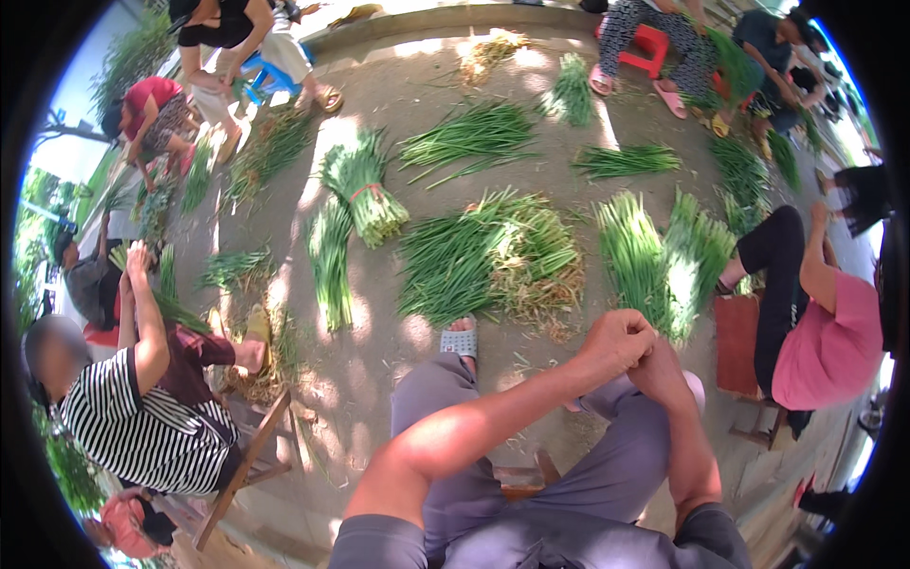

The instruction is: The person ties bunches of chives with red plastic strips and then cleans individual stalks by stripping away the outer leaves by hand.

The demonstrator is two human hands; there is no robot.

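My left hand (620,341) and my right hand (657,370) meet above my knee, fingers bent and touching; whether something small is between them cannot be made out. Beyond them on the ground lies a heap of long green stalks (448,256), with pale, dry-looking roots and leaves (540,270) at its right side. Two bundles of green stalks (633,249) (693,263) lie just past my hands. Left of the heap is a bundle tied with a red band (367,190), beside a slimmer loose bunch (332,263).
A person in a striped shirt (142,419) sits at left, holding stalks. A person in pink (828,341) sits close at right by a reddish-brown board (739,345). More stalks (469,135) lie farther off, near other people and a red plastic stool (648,53).
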